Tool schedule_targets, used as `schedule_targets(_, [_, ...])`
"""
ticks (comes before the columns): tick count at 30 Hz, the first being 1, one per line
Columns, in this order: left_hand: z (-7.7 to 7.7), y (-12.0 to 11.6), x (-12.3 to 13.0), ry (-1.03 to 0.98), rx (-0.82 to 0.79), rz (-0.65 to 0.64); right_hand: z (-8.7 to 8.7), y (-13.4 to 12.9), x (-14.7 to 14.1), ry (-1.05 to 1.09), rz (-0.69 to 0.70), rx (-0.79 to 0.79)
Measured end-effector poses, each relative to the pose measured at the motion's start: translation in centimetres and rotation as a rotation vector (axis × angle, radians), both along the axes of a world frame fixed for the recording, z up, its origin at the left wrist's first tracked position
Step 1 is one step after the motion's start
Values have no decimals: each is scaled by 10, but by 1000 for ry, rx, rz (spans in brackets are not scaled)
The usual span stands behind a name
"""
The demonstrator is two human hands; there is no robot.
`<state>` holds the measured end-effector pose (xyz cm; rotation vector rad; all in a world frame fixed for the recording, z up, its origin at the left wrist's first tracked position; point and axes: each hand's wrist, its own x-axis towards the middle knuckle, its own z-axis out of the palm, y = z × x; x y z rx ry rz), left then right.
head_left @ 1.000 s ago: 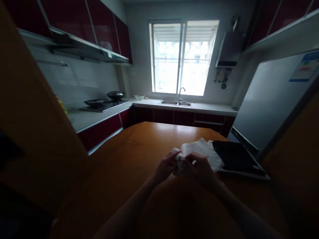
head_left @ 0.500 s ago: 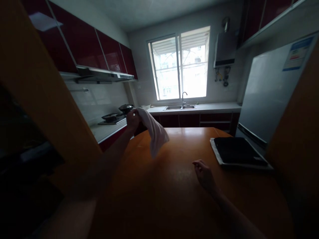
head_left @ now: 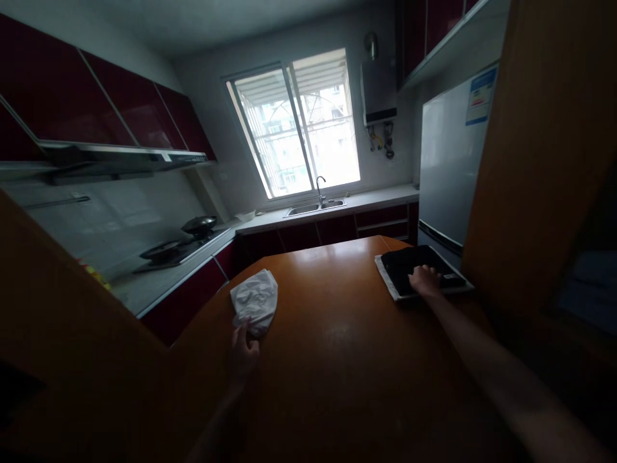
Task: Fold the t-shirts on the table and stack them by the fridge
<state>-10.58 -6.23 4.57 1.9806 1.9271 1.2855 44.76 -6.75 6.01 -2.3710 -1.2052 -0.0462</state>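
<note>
A crumpled white cloth point(head_left: 256, 297) lies on the left part of the orange-brown table point(head_left: 318, 347). My left hand point(head_left: 245, 350) is at the near edge of the cloth, its fingertips touching it; the dim light hides whether they grip it. On the right of the table a folded black cloth point(head_left: 402, 263) rests on top of a white one point(head_left: 396, 292). My right hand point(head_left: 425, 280) is on the black cloth with its fingers curled down, and what they pinch is too dark to make out.
Beyond the table runs a white counter point(head_left: 376, 198) with a sink point(head_left: 315, 207). At the left are a stove and two pans, one of them a lidded pan point(head_left: 198, 225). A fridge point(head_left: 450, 161) stands behind the black cloth.
The white cloth, held up in my left hand before, now lies on the table. My left hand has come lower and nearer. My right hand has moved right onto the black cloth. The view has turned.
</note>
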Motion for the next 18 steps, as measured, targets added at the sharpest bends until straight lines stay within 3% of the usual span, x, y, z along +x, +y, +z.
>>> schedule_targets(2, [-8,-7,12,-22,-4,-86,2,0,0,-3,28,-23])
schedule_targets(5, [-1,-21,42,-55,12,-284,10,-7,-30,-48,179,134])
schedule_targets(9, [28,-47,94,-68,32,-547,26,-47,-119,62,644,398])
schedule_targets(13, [46,-59,123,78,-93,-827,37,-102,-204,340,1127,335])
schedule_targets(15, [50,-49,121,166,-179,-882,38,-112,-224,431,1185,339])
schedule_targets(18, [70,-8,107,158,-242,-760,29,-102,-220,550,1021,462])
